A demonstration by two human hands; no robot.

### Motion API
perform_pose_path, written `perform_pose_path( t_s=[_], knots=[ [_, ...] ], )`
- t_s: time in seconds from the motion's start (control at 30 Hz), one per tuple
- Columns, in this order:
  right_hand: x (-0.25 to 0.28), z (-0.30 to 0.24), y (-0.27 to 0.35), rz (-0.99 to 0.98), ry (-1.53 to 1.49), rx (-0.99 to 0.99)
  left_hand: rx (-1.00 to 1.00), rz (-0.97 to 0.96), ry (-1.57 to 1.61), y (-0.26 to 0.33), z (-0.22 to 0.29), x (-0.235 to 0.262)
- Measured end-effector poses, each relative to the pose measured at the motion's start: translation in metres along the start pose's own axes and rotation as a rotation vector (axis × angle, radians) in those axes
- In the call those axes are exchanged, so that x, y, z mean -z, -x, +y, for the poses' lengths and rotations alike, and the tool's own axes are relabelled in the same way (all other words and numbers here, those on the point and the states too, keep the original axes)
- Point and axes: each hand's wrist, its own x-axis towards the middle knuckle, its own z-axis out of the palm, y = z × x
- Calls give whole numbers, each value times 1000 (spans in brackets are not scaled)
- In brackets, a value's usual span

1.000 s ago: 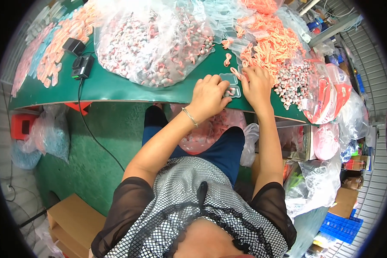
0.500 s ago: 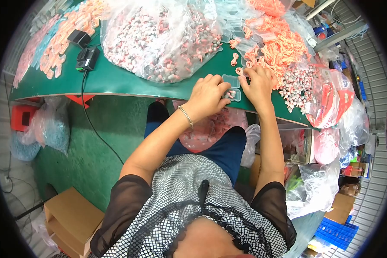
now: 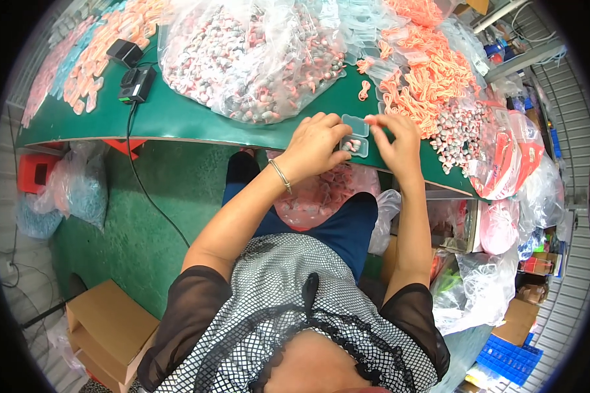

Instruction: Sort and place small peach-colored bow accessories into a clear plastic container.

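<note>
A small clear plastic box [image 3: 362, 149] lies with its lid folded back near the table's front edge. Several small pink-and-grey earplug-like pieces [image 3: 352, 145] sit in its base. My left hand [image 3: 316, 143] grips the box's left side, thumb at the base and fingers by the lid. On the box's right, my right hand [image 3: 398, 141] pinches a small orange cord bundle [image 3: 371, 120] between thumb and fingers, beside the lid's edge. Much of the bundle is hidden by the fingers. A loose orange cord bundle [image 3: 364, 90] rests on the green table [image 3: 196, 124] beyond.
A big clear bag [image 3: 242, 72] of pink-and-grey pieces fills the table's middle. Orange cords [image 3: 432, 82] and loose pink-and-grey pieces [image 3: 459, 134] are heaped at right. Black adapters [image 3: 136, 84] with a cable stand at left. A cardboard box [image 3: 111, 321] is on the floor.
My right hand has taken up the orange cord bundle that lay by its fingertips and drawn it back toward the box lid. My left hand stays at the box.
</note>
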Motion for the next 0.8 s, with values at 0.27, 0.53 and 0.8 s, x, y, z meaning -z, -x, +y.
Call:
perform_pose_path(
  t_s=[0.27, 0.53, 0.8],
  knots=[
    [1, -22, 16, -141, 79, 133, 23, 4, 31, -2, 1, 1],
    [-10, 4, -2, -143, 209, -19, 37, -6, 27, -2, 2, 2],
    [-7, 4, 8, -92, -108, -73, 107, 31, 166, -1, 6, 4]
  ],
)
